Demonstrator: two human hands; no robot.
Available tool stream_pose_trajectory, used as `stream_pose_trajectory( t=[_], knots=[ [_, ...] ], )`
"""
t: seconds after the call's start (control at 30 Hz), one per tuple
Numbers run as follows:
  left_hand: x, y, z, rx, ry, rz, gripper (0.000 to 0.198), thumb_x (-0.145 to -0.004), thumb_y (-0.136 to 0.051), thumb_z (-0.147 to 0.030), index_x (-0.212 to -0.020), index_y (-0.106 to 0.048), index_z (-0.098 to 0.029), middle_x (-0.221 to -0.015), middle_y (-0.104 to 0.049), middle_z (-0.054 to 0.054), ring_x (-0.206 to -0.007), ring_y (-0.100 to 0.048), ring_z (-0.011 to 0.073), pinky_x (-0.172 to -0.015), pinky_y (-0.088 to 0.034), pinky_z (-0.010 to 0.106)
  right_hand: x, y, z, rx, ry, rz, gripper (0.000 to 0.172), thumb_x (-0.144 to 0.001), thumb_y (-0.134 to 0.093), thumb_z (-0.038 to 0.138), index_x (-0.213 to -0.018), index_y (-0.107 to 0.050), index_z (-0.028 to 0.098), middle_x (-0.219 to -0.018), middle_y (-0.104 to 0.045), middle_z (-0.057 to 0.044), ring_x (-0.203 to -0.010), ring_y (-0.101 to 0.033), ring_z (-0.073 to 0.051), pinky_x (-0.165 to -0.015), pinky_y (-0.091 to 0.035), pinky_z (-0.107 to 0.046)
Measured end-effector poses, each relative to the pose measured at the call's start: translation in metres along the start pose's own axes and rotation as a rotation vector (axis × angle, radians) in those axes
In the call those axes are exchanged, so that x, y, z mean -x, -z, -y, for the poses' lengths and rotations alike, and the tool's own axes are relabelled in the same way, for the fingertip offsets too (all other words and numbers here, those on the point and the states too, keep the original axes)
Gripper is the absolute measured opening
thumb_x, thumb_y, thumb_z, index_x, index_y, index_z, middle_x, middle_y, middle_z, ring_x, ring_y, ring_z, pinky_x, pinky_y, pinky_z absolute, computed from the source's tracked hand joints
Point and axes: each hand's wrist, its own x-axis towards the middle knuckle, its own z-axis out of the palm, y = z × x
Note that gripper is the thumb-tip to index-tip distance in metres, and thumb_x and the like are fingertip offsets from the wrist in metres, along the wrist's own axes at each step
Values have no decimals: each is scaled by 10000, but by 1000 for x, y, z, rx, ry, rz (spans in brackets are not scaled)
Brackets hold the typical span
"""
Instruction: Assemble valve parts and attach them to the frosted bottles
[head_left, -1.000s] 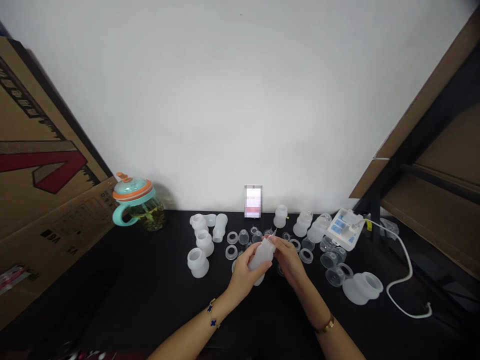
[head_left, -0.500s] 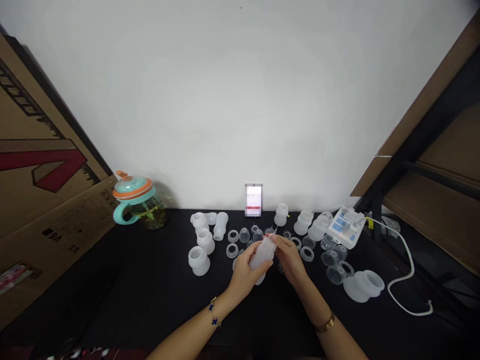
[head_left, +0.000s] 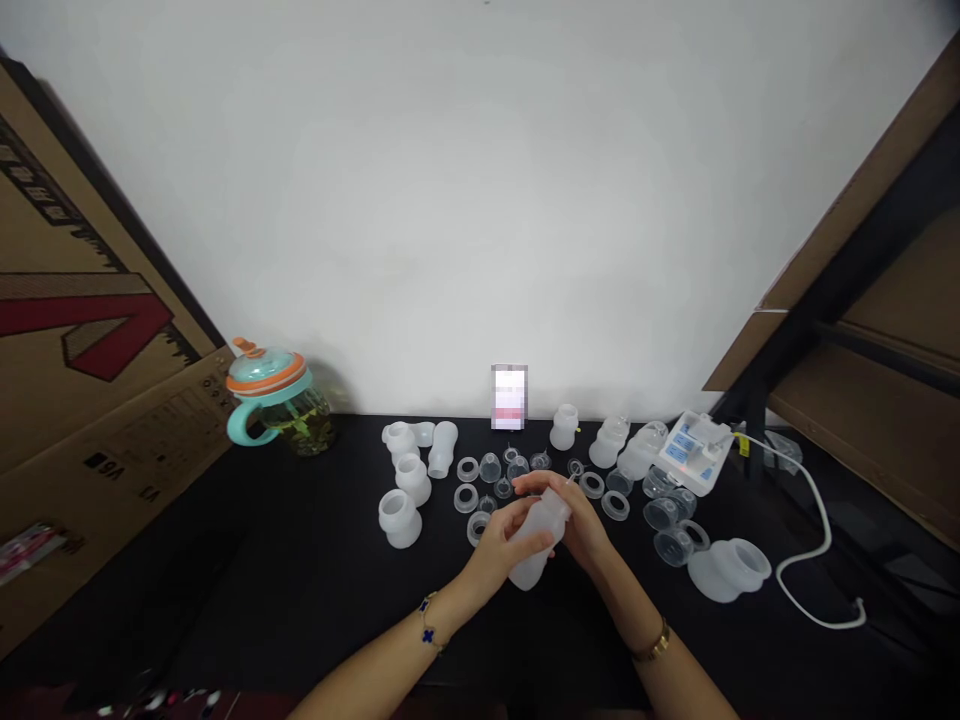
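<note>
A frosted white baby bottle (head_left: 531, 562) is held tilted above the black table, its neck pointing up and to the right. My left hand (head_left: 491, 552) is wrapped round the bottle's body. Around its collar end curls my right hand (head_left: 583, 522), the fingers reaching over the top; a thin clear teat tip shows just above them. Behind my hands lie clear teats (head_left: 517, 467), and to their left a white collar ring (head_left: 466, 498). More rings, such as one collar ring (head_left: 615, 506), sit to the right of my right hand.
Open frosted bottles (head_left: 400, 520) stand at the left, near a lidded teal jug (head_left: 281, 400). At the right are clear caps (head_left: 673, 545), a wide bottle body (head_left: 727, 570), and a white device (head_left: 691, 452) with a cable. A phone (head_left: 510, 398) leans on the wall.
The bottle and both hands have shifted slightly right and down. My right fingers have moved from pinching near the teat to reaching over the bottle's top.
</note>
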Motion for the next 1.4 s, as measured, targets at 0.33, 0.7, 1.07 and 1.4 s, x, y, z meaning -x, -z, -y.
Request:
stream_pose_trajectory(
  t=[0.33,0.7,1.07,1.4],
  knots=[
    [-2,1,3,-91,-80,7,463,-762,-796,-370,-1158,-684,-159,-962,-720,65,-787,-678,209,-754,-548,335,0,2,-9,-127,-48,-51,342,-885,-627,475,-721,-745,198,-997,-771,-100,-922,-685,-268,-844,-508,-385],
    [-4,3,10,-317,-161,-32,470,-812,-734,-323,-1245,-656,-157,-1130,-730,83,-1024,-656,272,-874,-501,341,-4,1,-17,-172,-57,-175,384,-835,-697,488,-597,-676,188,-816,-735,-85,-830,-658,-240,-774,-498,-344],
    [-2,2,13,-445,-172,-88,373,-809,-738,-352,-1131,-697,-167,-1014,-728,51,-890,-638,238,-775,-495,306,-2,-8,-9,-146,-34,-245,389,-794,-738,495,-547,-648,208,-606,-641,-38,-860,-667,-275,-867,-470,-384],
    [-1,0,13,-508,-196,-109,485,-809,-738,-345,-1261,-663,-185,-1144,-726,76,-998,-651,279,-885,-505,363,-1,-7,-14,-147,-29,-277,391,-812,-725,471,-540,-634,205,-599,-631,-38,-864,-673,-279,-868,-470,-388]
  ],
)
